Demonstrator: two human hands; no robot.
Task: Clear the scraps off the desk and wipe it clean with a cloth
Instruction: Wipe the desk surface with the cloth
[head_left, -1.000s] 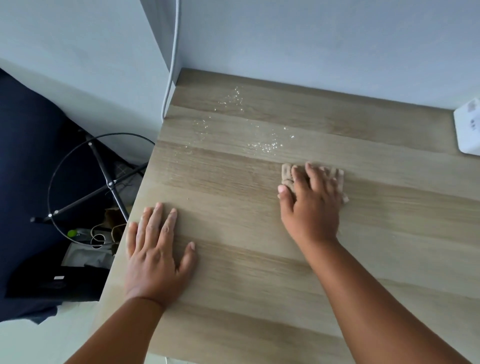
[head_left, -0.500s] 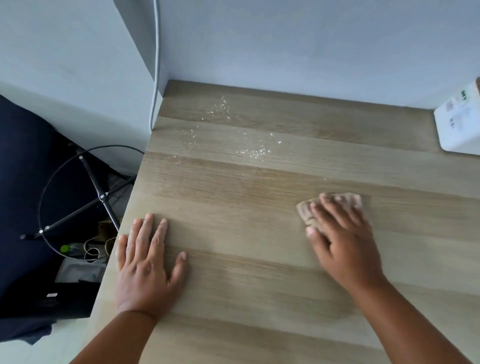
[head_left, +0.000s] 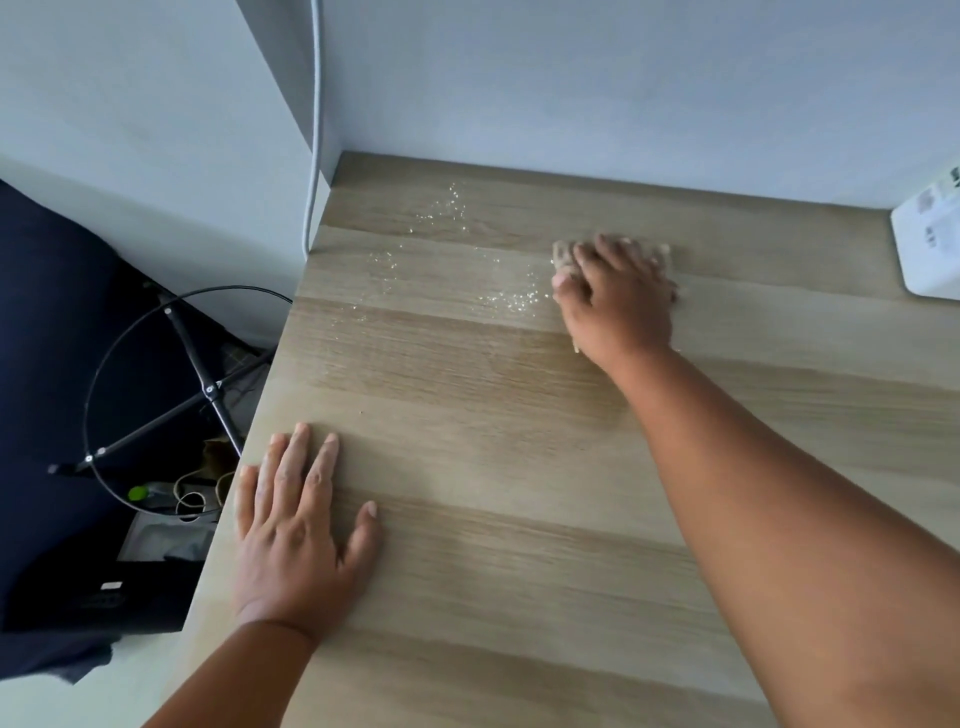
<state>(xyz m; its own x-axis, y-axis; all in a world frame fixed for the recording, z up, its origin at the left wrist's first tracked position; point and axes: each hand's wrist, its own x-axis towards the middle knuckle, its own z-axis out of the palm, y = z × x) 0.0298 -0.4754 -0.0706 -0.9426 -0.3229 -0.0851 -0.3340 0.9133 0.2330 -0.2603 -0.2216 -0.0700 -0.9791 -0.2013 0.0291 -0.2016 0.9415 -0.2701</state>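
My right hand (head_left: 618, 301) presses a small beige cloth (head_left: 563, 259) flat on the wooden desk (head_left: 519, 467), far out near the back wall. Most of the cloth is hidden under the palm and fingers. Fine white crumbs (head_left: 511, 300) lie just left of the cloth, with more scattered crumbs (head_left: 447, 208) toward the back left corner. My left hand (head_left: 296, 525) rests flat with fingers spread near the desk's left edge, holding nothing.
A white box-like device (head_left: 930, 244) stands at the desk's far right edge. A white cable (head_left: 314, 130) runs down the wall corner at the back left. Below the left edge are a black round frame (head_left: 156, 395) and clutter on the floor.
My right hand slid the cloth from the desk's middle right, away from me toward the back wall, ending beside the crumbs. My left hand stayed put.
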